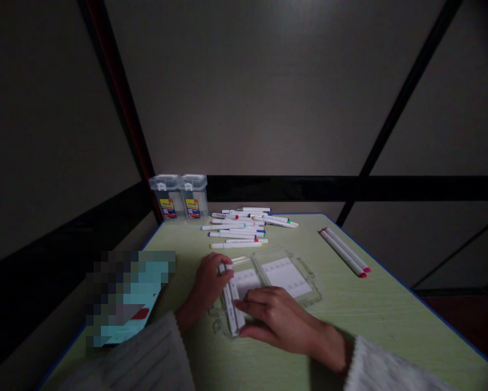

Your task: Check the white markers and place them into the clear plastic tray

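Observation:
An open clear plastic case (315, 293) lies on the table, with white printed paper (287, 276) inside it. White marker pens (229, 304) lie side by side along the left part of the case. My left hand (211, 279) is closed about their far ends, thumb and fingers on either side. From the right, my right hand (279, 317) holds the near part of the same markers, its thumb by their near end and its fingertips on their side. The palm sides of both hands are hidden.
Several loose markers (239, 234) are heaped toward the back of the table (293, 364). Two lidded clear boxes (193, 198) stand at the back left. Two red-tipped white markers (344, 252) lie at the right. A partly blurred phone-like object (133, 309) rests at the left edge.

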`<move>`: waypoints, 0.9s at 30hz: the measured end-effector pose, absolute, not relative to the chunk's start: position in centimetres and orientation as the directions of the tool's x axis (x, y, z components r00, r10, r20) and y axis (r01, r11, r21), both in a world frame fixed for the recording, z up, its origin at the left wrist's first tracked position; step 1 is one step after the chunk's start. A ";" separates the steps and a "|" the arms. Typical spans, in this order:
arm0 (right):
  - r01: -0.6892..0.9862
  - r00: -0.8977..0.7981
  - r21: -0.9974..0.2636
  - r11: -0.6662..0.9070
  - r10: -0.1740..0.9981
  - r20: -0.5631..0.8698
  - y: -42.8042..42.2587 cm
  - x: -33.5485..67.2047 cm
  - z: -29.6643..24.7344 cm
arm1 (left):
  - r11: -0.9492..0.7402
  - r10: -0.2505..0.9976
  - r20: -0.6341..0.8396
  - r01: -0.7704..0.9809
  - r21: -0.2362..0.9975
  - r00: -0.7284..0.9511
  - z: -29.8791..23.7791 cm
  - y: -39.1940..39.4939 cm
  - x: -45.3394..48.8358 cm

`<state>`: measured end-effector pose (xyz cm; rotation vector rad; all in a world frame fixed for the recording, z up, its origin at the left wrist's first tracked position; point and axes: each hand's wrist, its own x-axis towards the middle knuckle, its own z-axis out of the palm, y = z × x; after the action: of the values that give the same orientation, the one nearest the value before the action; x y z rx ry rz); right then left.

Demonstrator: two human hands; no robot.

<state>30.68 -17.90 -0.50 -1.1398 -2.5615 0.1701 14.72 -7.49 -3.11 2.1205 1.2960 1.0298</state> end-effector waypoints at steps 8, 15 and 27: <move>0.686 -0.663 -0.215 0.695 0.719 0.207 -17.9 31.0 -0.5 | -0.465 0.885 0.349 0.538 0.703 0.309 -3.3 -7.4 14.6; 0.700 -0.655 -0.255 0.667 0.742 0.142 -18.0 31.1 0.0 | -0.456 0.889 0.336 0.521 0.722 0.312 -3.0 -7.5 14.5; 0.703 -0.652 -0.295 0.647 0.752 0.096 -18.0 31.1 0.7 | -0.454 0.888 0.314 0.525 0.720 0.337 -3.0 -7.4 14.5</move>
<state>31.11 -17.98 0.66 -1.1898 -2.6563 0.3431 14.53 -7.42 -3.02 2.1062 1.2344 0.9572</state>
